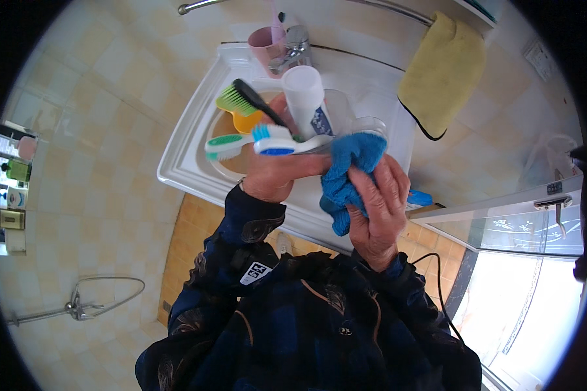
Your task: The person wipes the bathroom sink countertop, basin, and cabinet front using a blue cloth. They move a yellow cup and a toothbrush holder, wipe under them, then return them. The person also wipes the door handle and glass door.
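Note:
My left hand (274, 173) grips a clear toothbrush holder (341, 108) over the washbasin, its fingers partly hidden behind the contents. Out of the holder lean a black toothbrush (254, 95) with green bristles, a white-and-blue toothbrush (276, 144), a white-and-green toothbrush (227, 142) and a toothpaste tube (304, 93) with a wide white cap. The brush heads look slightly blurred. In my right hand (381, 215) is a bunched blue cloth (349, 178), pressed against the right side of the holder. The cloth hides part of the holder.
Below the hands is a white washbasin (181, 161) with a yellow plastic item (247, 121) in its bowl. A pink cup (261, 46) stands beside the chrome faucet (293, 51). A yellow towel (442, 73) hangs from a metal rail (396, 7) at right.

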Demonstrator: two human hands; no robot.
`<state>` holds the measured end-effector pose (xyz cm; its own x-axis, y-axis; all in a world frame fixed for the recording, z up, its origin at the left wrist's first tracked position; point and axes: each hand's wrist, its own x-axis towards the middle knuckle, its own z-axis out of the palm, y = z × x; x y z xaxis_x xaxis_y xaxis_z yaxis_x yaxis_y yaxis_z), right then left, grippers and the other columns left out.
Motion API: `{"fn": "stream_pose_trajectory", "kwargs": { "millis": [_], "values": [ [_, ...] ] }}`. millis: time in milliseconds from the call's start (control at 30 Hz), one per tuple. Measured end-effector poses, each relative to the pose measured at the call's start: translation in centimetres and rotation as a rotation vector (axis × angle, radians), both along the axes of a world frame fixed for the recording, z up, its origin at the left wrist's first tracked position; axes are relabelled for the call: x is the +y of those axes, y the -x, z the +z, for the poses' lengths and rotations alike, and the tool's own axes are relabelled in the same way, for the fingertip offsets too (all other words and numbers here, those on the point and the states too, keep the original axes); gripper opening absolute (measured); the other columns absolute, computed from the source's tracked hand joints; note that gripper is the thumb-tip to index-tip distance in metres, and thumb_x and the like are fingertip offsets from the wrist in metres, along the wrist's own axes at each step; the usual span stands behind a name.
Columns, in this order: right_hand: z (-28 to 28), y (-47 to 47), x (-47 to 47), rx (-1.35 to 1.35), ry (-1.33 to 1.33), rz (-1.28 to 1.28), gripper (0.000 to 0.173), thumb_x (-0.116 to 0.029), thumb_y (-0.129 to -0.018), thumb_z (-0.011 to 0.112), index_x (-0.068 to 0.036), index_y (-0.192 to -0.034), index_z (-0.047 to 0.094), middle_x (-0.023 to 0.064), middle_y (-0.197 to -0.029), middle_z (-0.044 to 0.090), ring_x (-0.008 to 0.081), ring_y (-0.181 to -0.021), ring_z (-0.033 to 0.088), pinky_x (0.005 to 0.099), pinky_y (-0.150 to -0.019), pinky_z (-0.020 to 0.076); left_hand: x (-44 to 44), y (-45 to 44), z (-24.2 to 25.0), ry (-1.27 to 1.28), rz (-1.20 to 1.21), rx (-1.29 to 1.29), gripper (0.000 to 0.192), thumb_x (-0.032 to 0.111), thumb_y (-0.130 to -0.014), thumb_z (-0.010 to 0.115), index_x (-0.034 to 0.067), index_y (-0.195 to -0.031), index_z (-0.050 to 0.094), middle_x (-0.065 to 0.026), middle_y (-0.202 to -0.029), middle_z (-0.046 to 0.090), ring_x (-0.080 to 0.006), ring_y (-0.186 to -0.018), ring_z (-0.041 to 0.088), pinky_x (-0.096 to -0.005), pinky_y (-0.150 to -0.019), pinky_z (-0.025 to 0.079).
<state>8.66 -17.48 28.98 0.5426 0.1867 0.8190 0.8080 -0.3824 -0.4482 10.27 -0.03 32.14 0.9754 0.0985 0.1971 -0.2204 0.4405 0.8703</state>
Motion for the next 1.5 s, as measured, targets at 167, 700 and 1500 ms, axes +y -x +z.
{"fn": "stream_pose_trajectory", "kwargs": {
  "millis": [167, 700, 1500],
  "values": [
    [0.0, 0.0, 2.8, 0.064, 0.102, -0.149, 0.044, 0.002, -0.066, 0.074, -0.004, -0.110, 0.071, 0.0162, -0.125, 0.063, 0.0338, -0.110, 0.058, 0.0419, -0.092, 0.0478, 4.1, 0.4, 0.9, -0.011, 0.066, -0.043, 0.084, -0.007, -0.055, 0.087, 0.008, -0.129, 0.050, -0.0059, -0.118, 0.059, -0.0197, -0.109, 0.058, -0.0349, -0.091, 0.052],
    [0.9, -0.9, 5.7, 0.195, -0.079, -0.051, 0.039, 0.008, -0.074, 0.068, 0.001, -0.112, 0.068, 0.0202, -0.117, 0.063, 0.0343, -0.099, 0.060, 0.0345, -0.083, 0.0520, 7.1, -0.5, 1.0, 0.069, 0.194, 0.006, 0.073, -0.009, -0.056, 0.084, 0.001, -0.122, 0.055, -0.0080, -0.109, 0.063, -0.0200, -0.100, 0.062, -0.0340, -0.089, 0.052],
    [4.9, 0.1, -1.8, 0.260, -0.177, -0.066, 0.034, -0.002, -0.081, 0.070, -0.006, -0.114, 0.067, 0.0215, -0.119, 0.063, 0.0356, -0.107, 0.062, 0.0376, -0.092, 0.0499, 6.9, -0.1, 0.4, -0.251, -0.081, -0.316, 0.108, 0.015, -0.052, 0.092, 0.004, -0.144, 0.038, -0.0110, -0.126, 0.052, -0.0222, -0.118, 0.052, -0.0375, -0.105, 0.039]
  ]
}}
